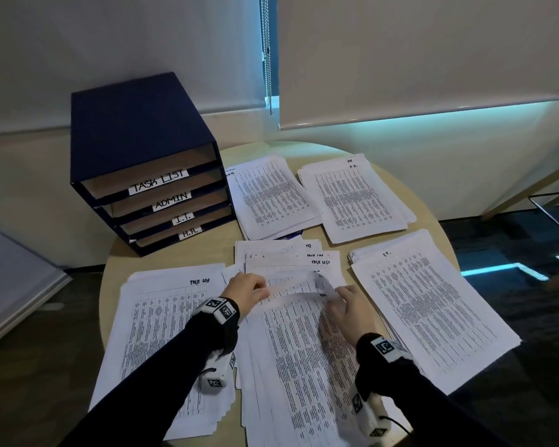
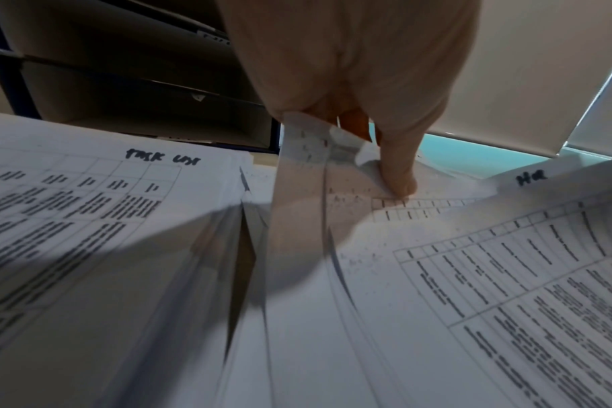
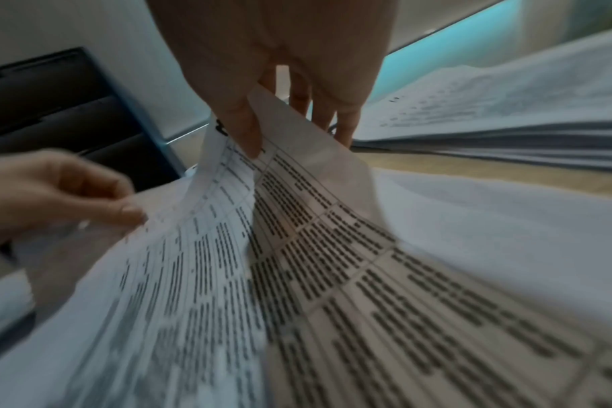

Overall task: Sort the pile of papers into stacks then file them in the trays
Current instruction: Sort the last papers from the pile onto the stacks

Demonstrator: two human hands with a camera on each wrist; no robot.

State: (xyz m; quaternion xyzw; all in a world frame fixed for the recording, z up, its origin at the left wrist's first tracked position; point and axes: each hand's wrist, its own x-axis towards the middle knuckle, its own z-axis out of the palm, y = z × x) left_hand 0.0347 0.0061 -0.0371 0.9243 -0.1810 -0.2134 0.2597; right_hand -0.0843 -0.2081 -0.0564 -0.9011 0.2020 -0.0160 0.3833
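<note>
Fingers (image 3: 248, 132) of both hands pinching top sheet (image 1: 304, 333) of central pile, sorted stacks around, tray unit (image 1: 136, 150) behind

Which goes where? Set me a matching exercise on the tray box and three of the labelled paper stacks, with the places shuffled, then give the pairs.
Things:
1. tray box
2. Task List stack
3. H.R. stack
4. I.T. stack

Places on the table:
A. near right
B. far left
C. far right
D. near left

Pairs: 1-B, 2-D, 3-C, 4-A
</note>
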